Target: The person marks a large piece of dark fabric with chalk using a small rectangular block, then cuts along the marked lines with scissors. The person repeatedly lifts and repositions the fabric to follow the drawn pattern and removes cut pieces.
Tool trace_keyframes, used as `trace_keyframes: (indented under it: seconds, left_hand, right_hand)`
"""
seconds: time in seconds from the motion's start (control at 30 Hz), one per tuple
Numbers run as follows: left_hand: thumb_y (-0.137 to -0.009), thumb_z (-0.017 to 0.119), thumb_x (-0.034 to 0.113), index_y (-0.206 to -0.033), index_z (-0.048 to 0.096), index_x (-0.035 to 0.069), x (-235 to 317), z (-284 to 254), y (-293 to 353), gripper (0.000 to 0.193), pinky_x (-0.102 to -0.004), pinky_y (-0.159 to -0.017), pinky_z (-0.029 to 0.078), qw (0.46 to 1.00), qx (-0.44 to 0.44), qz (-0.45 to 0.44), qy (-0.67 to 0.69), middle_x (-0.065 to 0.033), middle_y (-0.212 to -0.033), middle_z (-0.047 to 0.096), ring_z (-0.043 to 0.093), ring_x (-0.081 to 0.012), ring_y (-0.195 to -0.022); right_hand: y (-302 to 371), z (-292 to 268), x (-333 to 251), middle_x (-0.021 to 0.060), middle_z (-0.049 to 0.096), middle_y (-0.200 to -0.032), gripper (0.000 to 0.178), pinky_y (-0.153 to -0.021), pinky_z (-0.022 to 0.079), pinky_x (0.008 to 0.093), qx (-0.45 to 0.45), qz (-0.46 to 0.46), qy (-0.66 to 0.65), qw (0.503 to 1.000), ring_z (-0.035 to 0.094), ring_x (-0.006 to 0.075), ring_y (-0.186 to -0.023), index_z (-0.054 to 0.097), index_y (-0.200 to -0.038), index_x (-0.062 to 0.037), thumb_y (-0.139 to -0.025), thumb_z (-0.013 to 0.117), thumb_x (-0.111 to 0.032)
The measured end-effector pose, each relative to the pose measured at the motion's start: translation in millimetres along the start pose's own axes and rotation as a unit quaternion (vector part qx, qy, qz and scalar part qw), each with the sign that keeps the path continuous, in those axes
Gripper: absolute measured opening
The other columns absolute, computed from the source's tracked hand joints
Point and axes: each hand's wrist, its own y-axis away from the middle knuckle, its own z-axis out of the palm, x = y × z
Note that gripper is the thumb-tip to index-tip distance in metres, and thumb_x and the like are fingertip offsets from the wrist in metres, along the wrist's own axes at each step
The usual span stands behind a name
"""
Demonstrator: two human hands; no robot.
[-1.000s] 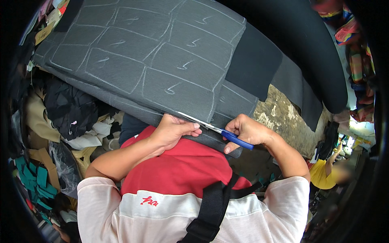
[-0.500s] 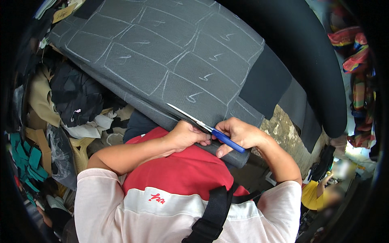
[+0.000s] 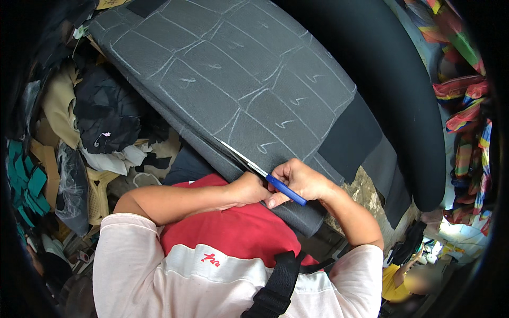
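Observation:
My right hand [image 3: 301, 181] is closed round the blue handle of a pair of scissors [image 3: 288, 191]. The long blades point up and to the left, over the near edge of a dark grey fabric [image 3: 249, 74] marked with white chalk outlines. Close beside the handle, my left hand [image 3: 249, 189] is closed on that near edge, its fingertips partly hidden. The fabric lies in layers on a table, and its near edge hangs rounded against my red and white shirt [image 3: 222, 220]. How far apart the blades stand is hard to make out.
A big black roll [image 3: 382, 69] lies along the far right side. Plain dark pieces [image 3: 352, 138] overlap the worn table top [image 3: 366, 191]. Dark scraps [image 3: 106, 114], teal pieces [image 3: 34, 183] and a beige plastic chair [image 3: 98, 193] are at left. A person in yellow [image 3: 392, 281] is at lower right.
The chalk-marked fabric has shifted right in the picture as the view turned. Both hands and the scissors sit slightly farther left, and the scissors' tip lies lower relative to the chalk lines.

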Motion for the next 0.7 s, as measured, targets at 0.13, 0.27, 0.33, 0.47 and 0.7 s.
trace_keyframes:
  seconds: [0.13,0.27,0.33,0.47,0.7]
  left_hand:
    - [-0.067,0.072,-0.001,-0.097,0.060,-0.001,19,-7,22,0.032,-0.0275,-0.067,0.051,0.995,0.034,0.076,-0.049,-0.0090,-0.089,0.064,0.060,-0.0142,-0.082]
    - [-0.078,0.072,0.016,-0.096,0.060,-0.005,34,-36,51,0.030,-0.0244,-0.060,0.054,0.986,0.141,0.048,0.080,-0.0116,-0.084,0.064,0.065,-0.0155,-0.072]
    - [-0.086,0.062,0.015,-0.096,0.057,-0.007,37,-51,55,0.025,-0.0259,-0.057,0.056,0.970,0.176,0.077,0.147,-0.0154,-0.084,0.064,0.067,-0.0204,-0.072]
    - [-0.089,0.060,0.021,-0.087,0.059,-0.007,35,-64,56,0.028,-0.0254,-0.054,0.055,0.974,0.189,0.079,0.101,-0.0164,-0.078,0.064,0.067,-0.0208,-0.064]
    - [-0.088,0.061,0.018,-0.078,0.060,-0.006,34,-77,57,0.026,-0.0260,-0.054,0.055,0.983,0.134,0.099,0.076,-0.0167,-0.070,0.064,0.066,-0.0210,-0.062]
  right_hand:
    - [3,-1,-1,-0.0033,0.055,-0.060,0.042,-0.047,0.036,0.0194,0.008,0.002,-0.004,1.000,0.049,0.0040,-0.053,0.063,-0.079,-0.0017,-0.060,0.086,-0.030]
    - [5,-1,-2,-0.0037,0.051,-0.054,0.039,-0.043,0.034,0.0212,0.017,0.000,-0.026,1.000,0.046,0.0049,-0.048,0.062,-0.070,-0.0037,-0.062,0.085,-0.035]
    - [3,3,-2,-0.0037,0.050,-0.052,0.039,-0.042,0.033,0.0216,0.014,0.001,-0.047,0.999,0.045,0.0052,-0.046,0.062,-0.067,-0.0046,-0.063,0.084,-0.036]
    - [-2,7,-2,-0.0023,0.051,-0.053,0.037,-0.041,0.034,0.0198,-0.005,0.009,-0.090,0.996,0.047,0.0055,-0.045,0.062,-0.073,-0.0033,-0.065,0.083,-0.033]
    - [-7,-4,1,-0.0004,0.056,-0.064,0.045,-0.046,0.039,0.0181,-0.068,0.007,-0.175,0.982,0.051,0.0062,-0.052,0.062,-0.088,0.0007,-0.062,0.085,-0.029]
